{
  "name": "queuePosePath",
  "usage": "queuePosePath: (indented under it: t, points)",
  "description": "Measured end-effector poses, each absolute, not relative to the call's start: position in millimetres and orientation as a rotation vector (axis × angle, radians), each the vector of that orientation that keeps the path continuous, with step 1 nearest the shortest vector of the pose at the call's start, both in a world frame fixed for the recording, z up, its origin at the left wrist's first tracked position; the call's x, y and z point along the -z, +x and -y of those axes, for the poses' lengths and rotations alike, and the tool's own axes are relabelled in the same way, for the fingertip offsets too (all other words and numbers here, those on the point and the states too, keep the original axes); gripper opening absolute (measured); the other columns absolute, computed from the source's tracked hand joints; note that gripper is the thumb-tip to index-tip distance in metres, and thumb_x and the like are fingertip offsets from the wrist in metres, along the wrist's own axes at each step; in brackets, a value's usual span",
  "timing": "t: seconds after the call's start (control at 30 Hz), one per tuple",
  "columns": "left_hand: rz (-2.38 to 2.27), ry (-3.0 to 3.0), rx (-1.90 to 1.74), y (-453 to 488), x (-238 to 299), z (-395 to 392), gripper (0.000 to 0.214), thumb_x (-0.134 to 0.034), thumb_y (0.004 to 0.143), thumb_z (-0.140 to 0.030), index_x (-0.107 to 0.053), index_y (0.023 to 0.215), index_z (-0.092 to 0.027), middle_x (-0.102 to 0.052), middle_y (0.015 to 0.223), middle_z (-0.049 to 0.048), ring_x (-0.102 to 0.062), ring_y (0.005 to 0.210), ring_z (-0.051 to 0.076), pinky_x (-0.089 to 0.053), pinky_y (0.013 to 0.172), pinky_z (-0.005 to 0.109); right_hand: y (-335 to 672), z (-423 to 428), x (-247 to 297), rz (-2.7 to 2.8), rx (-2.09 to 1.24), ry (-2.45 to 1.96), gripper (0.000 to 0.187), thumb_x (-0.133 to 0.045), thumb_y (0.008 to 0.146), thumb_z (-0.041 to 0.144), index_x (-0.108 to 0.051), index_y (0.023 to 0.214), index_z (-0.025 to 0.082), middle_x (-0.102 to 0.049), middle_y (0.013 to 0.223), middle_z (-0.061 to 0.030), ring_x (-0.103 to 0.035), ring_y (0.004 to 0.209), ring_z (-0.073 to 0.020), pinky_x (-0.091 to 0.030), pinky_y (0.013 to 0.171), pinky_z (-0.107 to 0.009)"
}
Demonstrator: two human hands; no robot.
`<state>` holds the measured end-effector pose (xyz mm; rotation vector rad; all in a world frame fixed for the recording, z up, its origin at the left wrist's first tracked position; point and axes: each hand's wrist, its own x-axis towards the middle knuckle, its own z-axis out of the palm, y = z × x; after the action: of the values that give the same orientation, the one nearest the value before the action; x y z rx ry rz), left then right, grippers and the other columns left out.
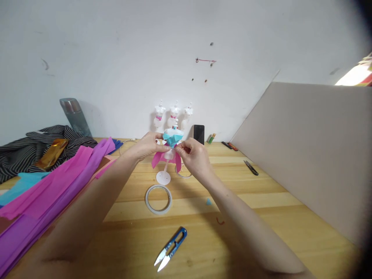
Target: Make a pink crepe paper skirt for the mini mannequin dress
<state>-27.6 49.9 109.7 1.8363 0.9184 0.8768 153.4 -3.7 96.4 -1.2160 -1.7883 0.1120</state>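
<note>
A small white mannequin (pixel 169 154) on a round base (pixel 163 178) stands between my hands, dressed in a light-blue paper or cloth top (pixel 173 139) with pink pieces (pixel 157 159) hanging round its lower part. My left hand (pixel 149 147) grips it from the left, thumb across the waist and index finger reaching toward its back. At the right side of the waist, my right hand (pixel 194 153) pinches the edge of the blue material between thumb and fingers. The exact spot under the right fingertips is hidden.
A tape roll (pixel 158 199) and blue thread snips (pixel 171 248) lie in front. Several more mannequins (pixel 159 116) and a phone (pixel 199 134) stand by the wall. Pink and purple strips (pixel 64 180), striped cloth (pixel 17 151) and a bottle (pixel 74 116) are left; black snips (pixel 250 167) lie right.
</note>
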Motion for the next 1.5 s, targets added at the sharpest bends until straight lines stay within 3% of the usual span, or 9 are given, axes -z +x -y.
queuePosePath:
  t: [0.2, 0.47, 0.87, 1.03, 1.27, 1.4, 1.5]
  points:
    - [-0.937, 1.837, -0.977, -24.3, -112.4, -43.2, 0.026, -0.072, 0.062, -0.027, -0.069, 0.083, -0.013, -0.065, 0.075, 0.0009, -0.057, 0.079, 0.016, -0.045, 0.079, 0.030, 152.9, 1.8, -95.3, 1.765, -0.095, -1.221, 0.014, -0.057, 0.076, 0.016, -0.062, 0.064, 0.018, -0.055, 0.065, -0.0010, -0.048, 0.058, -0.0131, -0.036, 0.058, -0.027]
    - [-0.859, 1.828, -1.019, -22.9, -104.4, -50.3, 0.026, -0.069, 0.061, -0.024, -0.070, 0.086, -0.015, -0.069, 0.085, 0.0019, -0.059, 0.084, 0.017, -0.043, 0.083, 0.031, 151.9, -1.4, -92.1, 1.712, -0.063, -1.264, 0.012, -0.061, 0.074, 0.019, -0.063, 0.063, 0.018, -0.055, 0.063, -0.0006, -0.050, 0.058, -0.0134, -0.036, 0.057, -0.026]
    - [-0.886, 1.753, -1.027, -24.8, -100.0, -55.5, 0.031, -0.071, 0.059, -0.021, -0.071, 0.089, -0.014, -0.069, 0.083, 0.0019, -0.059, 0.082, 0.017, -0.041, 0.084, 0.031, 150.8, -4.6, -87.5, 1.619, -0.023, -1.322, 0.015, -0.063, 0.075, 0.029, -0.071, 0.068, 0.017, -0.060, 0.065, -0.0037, -0.053, 0.058, -0.0151, -0.038, 0.057, -0.028]
    - [-0.906, 1.745, -1.016, -24.8, -102.8, -53.1, 0.029, -0.072, 0.058, -0.023, -0.071, 0.086, -0.015, -0.070, 0.083, 0.0017, -0.059, 0.085, 0.017, -0.038, 0.090, 0.033, 156.2, -7.2, -87.7, 1.515, -0.234, -1.365, 0.025, -0.071, 0.067, 0.041, -0.070, 0.067, 0.016, -0.060, 0.058, -0.0028, -0.051, 0.055, -0.0150, -0.036, 0.054, -0.028]
    - [-0.887, 1.727, -1.011, -24.1, -101.7, -54.8, 0.027, -0.072, 0.058, -0.021, -0.070, 0.084, -0.015, -0.069, 0.082, 0.0016, -0.059, 0.083, 0.016, -0.039, 0.088, 0.032, 158.3, -17.3, -89.2, 1.323, -0.735, -1.180, 0.032, -0.074, 0.055, 0.042, -0.054, 0.051, 0.018, -0.042, 0.046, 0.0056, -0.032, 0.045, -0.0070, -0.025, 0.045, -0.025]
    - [-0.900, 1.710, -1.001, -26.0, -102.1, -53.6, 0.029, -0.073, 0.057, -0.023, -0.071, 0.085, -0.015, -0.069, 0.082, 0.0024, -0.059, 0.084, 0.017, -0.041, 0.084, 0.032, 166.9, -19.0, -88.8, 1.157, -0.827, -1.134, 0.032, -0.073, 0.056, 0.040, -0.050, 0.050, 0.019, -0.036, 0.043, 0.0078, -0.025, 0.042, -0.0056, -0.020, 0.042, -0.024]
    - [-0.913, 1.698, -1.004, -26.2, -102.0, -52.9, 0.029, -0.073, 0.057, -0.023, -0.071, 0.084, -0.014, -0.068, 0.081, 0.0026, -0.059, 0.085, 0.018, -0.042, 0.083, 0.032, 170.1, -10.7, -86.0, 1.187, -0.764, -1.063, 0.024, -0.070, 0.062, 0.037, -0.057, 0.054, 0.018, -0.042, 0.047, 0.0054, -0.030, 0.045, -0.0075, -0.024, 0.044, -0.025]
